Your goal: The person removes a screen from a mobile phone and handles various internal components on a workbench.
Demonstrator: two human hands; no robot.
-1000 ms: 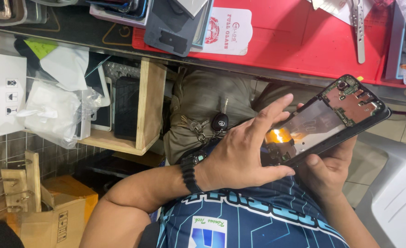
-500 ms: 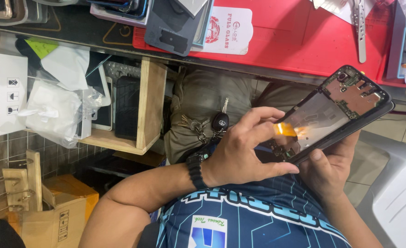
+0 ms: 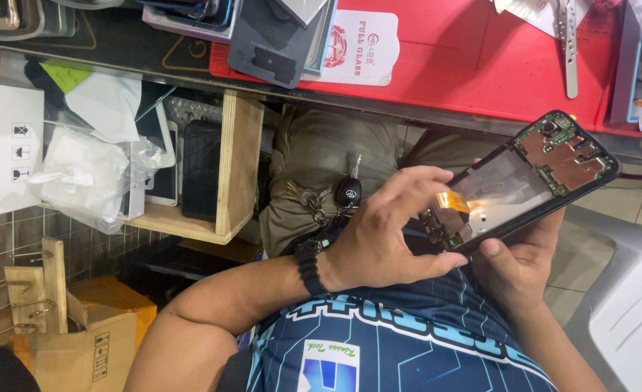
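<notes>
Cramped repair-stall clutter fills the frame, with a grey chair (image 3: 626,319) at the lower right. Nearest, at lower centre, the left hand (image 3: 379,236), a black watch (image 3: 308,265) on its wrist, has its grip clamped on the lower end of an opened phone (image 3: 531,181): the thumb presses under the frame edge, and the curled fingers meet an orange flex ribbon (image 3: 449,202) and the small board beside it. The right hand (image 3: 513,272) cradles the phone from beneath, its grip closed around the body, so the phone sits in mid-air over the lap, right of centre and tilted. A sharp pull or sideways twist on the ribbon would probably tear it or lift its connector. Since only fingers carry the phone, a slip could drop it to the floor. The bare green circuit board (image 3: 568,149) at its upper end could also suffer from stray fingertip pressure. Beyond, car keys (image 3: 339,194) hang at the waist. A wooden shelf (image 3: 230,167) holds dark screens at the left. Farthest up, a red mat (image 3: 473,65) covers the surface, with tweezers (image 3: 570,47) lying on it.
</notes>
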